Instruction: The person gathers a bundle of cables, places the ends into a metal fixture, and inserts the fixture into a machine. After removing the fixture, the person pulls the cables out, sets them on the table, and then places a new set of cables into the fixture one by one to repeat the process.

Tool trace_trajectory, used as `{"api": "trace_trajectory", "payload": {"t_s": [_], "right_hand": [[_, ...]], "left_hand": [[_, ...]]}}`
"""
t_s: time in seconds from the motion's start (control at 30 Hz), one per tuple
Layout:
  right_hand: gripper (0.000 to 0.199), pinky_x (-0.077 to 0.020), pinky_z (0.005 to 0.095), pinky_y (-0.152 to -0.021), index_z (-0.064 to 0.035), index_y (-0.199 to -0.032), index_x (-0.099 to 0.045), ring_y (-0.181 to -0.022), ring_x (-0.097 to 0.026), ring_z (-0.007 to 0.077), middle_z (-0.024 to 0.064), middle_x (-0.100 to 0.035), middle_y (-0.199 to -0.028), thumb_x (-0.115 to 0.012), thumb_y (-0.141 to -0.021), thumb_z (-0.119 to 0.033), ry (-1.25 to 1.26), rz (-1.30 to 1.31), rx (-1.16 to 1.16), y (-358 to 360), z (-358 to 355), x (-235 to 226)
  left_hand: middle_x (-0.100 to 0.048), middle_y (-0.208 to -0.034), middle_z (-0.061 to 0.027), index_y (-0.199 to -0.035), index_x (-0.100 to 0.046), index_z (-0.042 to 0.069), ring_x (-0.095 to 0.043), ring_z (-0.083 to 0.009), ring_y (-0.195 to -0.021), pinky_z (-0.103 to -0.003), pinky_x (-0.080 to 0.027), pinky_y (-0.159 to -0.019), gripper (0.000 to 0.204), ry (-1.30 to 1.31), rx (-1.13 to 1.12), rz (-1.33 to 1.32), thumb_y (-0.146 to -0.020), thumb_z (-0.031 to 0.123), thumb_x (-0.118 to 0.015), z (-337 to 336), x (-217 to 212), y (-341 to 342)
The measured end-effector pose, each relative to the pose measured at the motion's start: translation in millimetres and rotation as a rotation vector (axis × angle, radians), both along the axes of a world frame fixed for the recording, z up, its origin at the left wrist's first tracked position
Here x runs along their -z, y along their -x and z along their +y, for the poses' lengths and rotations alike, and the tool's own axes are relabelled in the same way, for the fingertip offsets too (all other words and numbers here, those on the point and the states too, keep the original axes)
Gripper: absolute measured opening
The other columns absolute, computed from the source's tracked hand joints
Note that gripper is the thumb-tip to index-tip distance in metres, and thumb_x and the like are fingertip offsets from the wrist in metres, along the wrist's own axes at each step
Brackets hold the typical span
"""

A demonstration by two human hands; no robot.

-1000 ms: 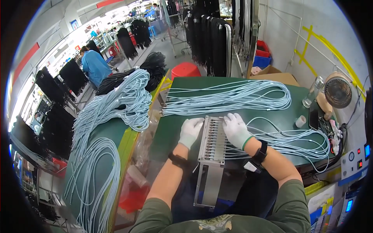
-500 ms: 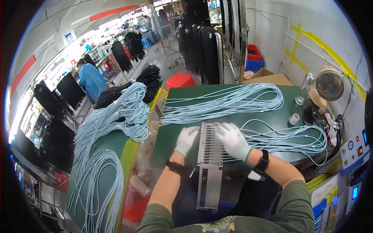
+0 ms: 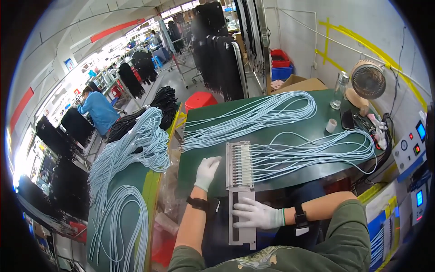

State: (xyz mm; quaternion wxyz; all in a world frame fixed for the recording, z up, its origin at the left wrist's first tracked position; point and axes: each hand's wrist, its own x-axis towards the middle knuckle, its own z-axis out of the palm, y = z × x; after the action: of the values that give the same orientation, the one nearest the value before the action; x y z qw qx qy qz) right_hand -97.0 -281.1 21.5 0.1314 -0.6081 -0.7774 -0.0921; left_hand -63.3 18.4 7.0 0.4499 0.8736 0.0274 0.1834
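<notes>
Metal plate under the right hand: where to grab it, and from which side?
I'd pinch the metal plate by its long right edge, from the right, thumb on top: it's flat and juts past the green table, and the right hand lies there.

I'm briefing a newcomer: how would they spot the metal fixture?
On the green table with the fan, find the nearer bundle of pale blue cables. The metal fixture is at its left end. Unlike the cables, it is a rigid silver frame holding cable ends in a row.

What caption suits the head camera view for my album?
Gloved right hand spread over the near end of a metal fixture, left hand beside its far end, lined with blue cables.
</notes>
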Motion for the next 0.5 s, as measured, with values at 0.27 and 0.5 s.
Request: {"api": "trace_trajectory", "payload": {"t_s": [0.27,0.5], "right_hand": [[0.057,-0.055,0.0373,-0.083,-0.0015,-0.142,-0.044,-0.097,-0.069,0.0313,0.0195,-0.069,-0.106,-0.064,-0.089,-0.006,-0.4,1.153,0.501,-61.3,33.7,-83.7],[0.044,-0.0544,0.0395,-0.083,-0.0028,-0.127,-0.059,-0.096,-0.069,0.0312,0.0191,-0.07,-0.104,-0.066,-0.089,-0.024,-0.236,0.877,0.737,-139.4,24.4,-33.5]], "left_hand": [[-0.073,-0.108,-0.0094,-0.109,-0.074,0.01,-0.067,-0.0251,-0.103,-0.038,-0.036,-0.109,0.024,0.076,-0.173,0.074,-0.096,0.023,-0.059,16.3,28.3,-0.4],[-0.073,-0.106,-0.0093,-0.108,-0.074,0.01,-0.066,-0.0258,-0.103,-0.04,-0.035,-0.11,0.023,-0.037,-0.051,-0.022,-0.095,0.022,-0.06,-3.1,9.3,-4.3]]}}
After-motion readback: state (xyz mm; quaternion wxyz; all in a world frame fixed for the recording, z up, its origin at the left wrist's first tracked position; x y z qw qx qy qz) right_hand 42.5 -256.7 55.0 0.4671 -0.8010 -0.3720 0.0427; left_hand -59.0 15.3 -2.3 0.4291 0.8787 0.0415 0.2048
